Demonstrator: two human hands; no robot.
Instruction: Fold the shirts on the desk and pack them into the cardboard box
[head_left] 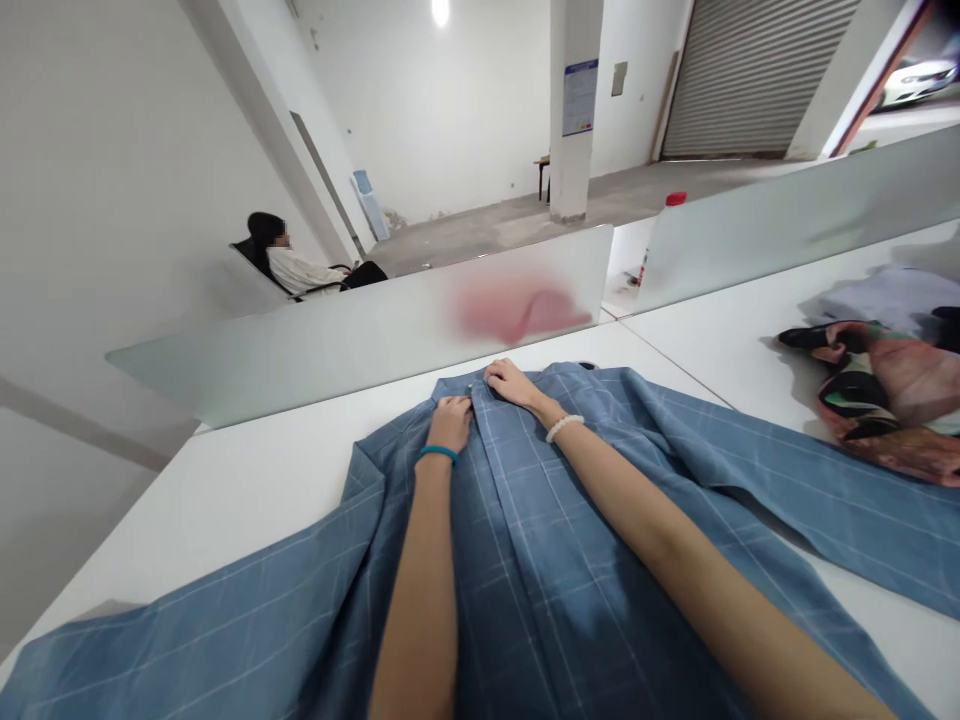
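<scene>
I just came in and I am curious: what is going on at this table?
A person's left hand and right hand rest on the collar end of a blue checked shirt, spread on a white table. A crumpled patterned cloth lies to the right. Another person sits beyond a frosted partition.

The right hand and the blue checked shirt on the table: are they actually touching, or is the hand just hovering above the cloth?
Touching. The head view shows the right hand lying directly on the blue checked shirt, with its fingers pressed on the cloth near the top of the button strip.
</scene>
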